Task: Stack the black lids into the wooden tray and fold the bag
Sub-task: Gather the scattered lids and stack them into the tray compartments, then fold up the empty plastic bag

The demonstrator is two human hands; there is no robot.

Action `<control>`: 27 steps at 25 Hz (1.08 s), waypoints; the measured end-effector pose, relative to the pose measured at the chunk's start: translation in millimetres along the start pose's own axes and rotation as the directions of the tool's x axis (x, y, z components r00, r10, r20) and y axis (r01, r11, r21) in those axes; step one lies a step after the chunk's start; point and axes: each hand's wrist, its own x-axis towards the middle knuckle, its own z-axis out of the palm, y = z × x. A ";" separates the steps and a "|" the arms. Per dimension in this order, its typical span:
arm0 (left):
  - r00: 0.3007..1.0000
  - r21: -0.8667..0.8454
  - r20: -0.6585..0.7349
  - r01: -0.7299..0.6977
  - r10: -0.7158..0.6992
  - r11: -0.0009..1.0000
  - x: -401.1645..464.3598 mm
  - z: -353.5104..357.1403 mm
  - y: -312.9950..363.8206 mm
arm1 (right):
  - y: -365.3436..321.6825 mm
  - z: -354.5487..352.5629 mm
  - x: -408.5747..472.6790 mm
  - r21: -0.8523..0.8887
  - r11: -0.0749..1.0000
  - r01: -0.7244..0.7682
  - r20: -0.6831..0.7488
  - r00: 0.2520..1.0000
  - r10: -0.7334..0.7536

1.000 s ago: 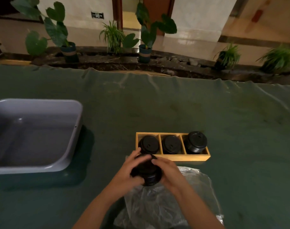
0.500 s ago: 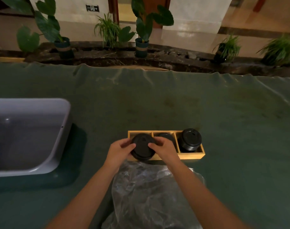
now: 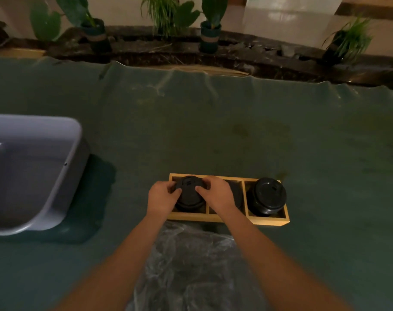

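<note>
- Head view: wide table under a wrinkled dark green cloth [image 3: 213,135], matte and faintly stained; beyond its 12 o'clock edge, a dark rocky ledge with potted plants [image 3: 210,30] before a pale wall.
- At 9 o'clock, a smooth grey plastic tub [image 3: 63,176] with rounded corners.
- Near centre, a rectangular wooden tray [image 3: 267,220], three compartments, light and square-edged.
- Left compartment: a stack of round black lids [image 3: 188,198], gripped from both sides by left hand [image 3: 161,199] and right hand [image 3: 218,196], fingers curled on the rim.
- Right compartment: another stack of lids [image 3: 267,196], glossy, rising above the rim.
- Middle compartment mostly hidden by the right hand.
- At 6 o'clock, touching the tray's near side, a crumpled clear plastic bag [image 3: 191,265] between the forearms.
</note>
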 end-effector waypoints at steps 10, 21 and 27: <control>0.937 -0.364 0.010 0.330 -0.350 0.871 -69.6 -39.1 -51.6 | 47.2 -22.8 -60.9 -0.029 0.998 0.052 -0.096 0.994 -0.055; 0.837 -0.344 0.461 0.475 -0.295 0.810 -189.2 -50.0 -121.9 | 63.8 -27.2 -129.4 0.078 0.972 -0.223 0.098 0.972 0.215; 0.994 -0.501 0.105 0.071 -0.022 0.863 -140.9 -103.6 -64.3 | 54.8 -96.3 -141.8 0.373 0.919 -0.131 -0.022 0.989 0.149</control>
